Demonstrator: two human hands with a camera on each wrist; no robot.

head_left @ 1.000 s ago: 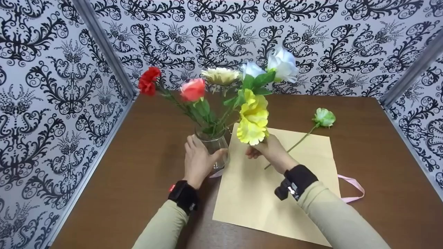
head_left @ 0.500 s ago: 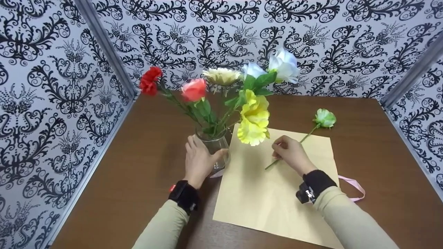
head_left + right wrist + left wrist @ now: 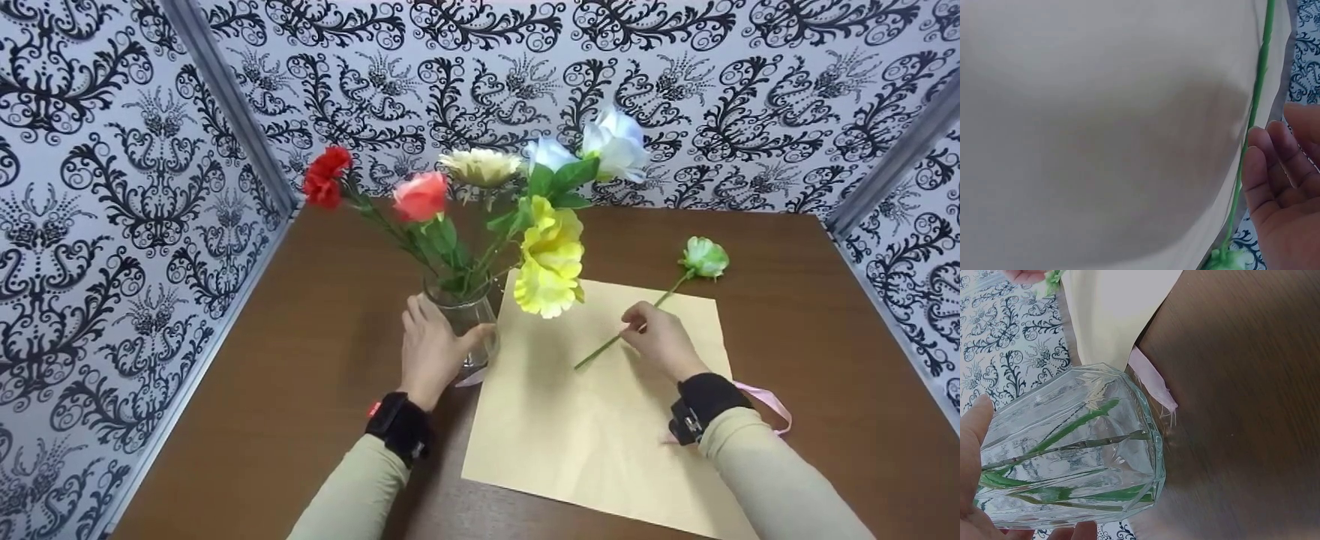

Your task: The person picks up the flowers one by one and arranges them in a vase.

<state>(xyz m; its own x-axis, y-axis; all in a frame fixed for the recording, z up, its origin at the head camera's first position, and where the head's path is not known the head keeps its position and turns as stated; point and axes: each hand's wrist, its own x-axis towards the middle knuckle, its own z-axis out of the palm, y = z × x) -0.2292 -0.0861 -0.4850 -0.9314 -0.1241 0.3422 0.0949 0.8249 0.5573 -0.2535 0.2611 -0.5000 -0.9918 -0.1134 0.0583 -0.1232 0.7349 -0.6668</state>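
Observation:
My left hand (image 3: pixel 431 346) grips a clear glass vase (image 3: pixel 471 322) around its side, fingers on the left and thumb at the front right. Several stems show through the vase's glass wall (image 3: pixel 1078 450) in the left wrist view. Out of its top rise a red carnation (image 3: pixel 325 177), a coral rose (image 3: pixel 421 196), a cream daisy-like flower (image 3: pixel 481 166), white blooms (image 3: pixel 616 144) and a ruffled yellow flower (image 3: pixel 551 259). My right hand (image 3: pixel 664 341) hovers at the stem of a green flower (image 3: pixel 705 257). Its fingertips are beside the green stem (image 3: pixel 1259 84), thumb apart from them; contact is unclear.
A pale yellow paper sheet or flat bag (image 3: pixel 555 427) lies under the green flower's stem. Pink ribbon (image 3: pixel 769 405) sticks out at its right, and a pink ribbon end (image 3: pixel 1152 379) lies near the vase base. Patterned walls (image 3: pixel 525 75) border the brown table (image 3: pixel 322 315).
My right hand has let go of the yellow flower and moved right to the green flower's stem. The left hand keeps its grip on the vase, and the bouquet has barely shifted.

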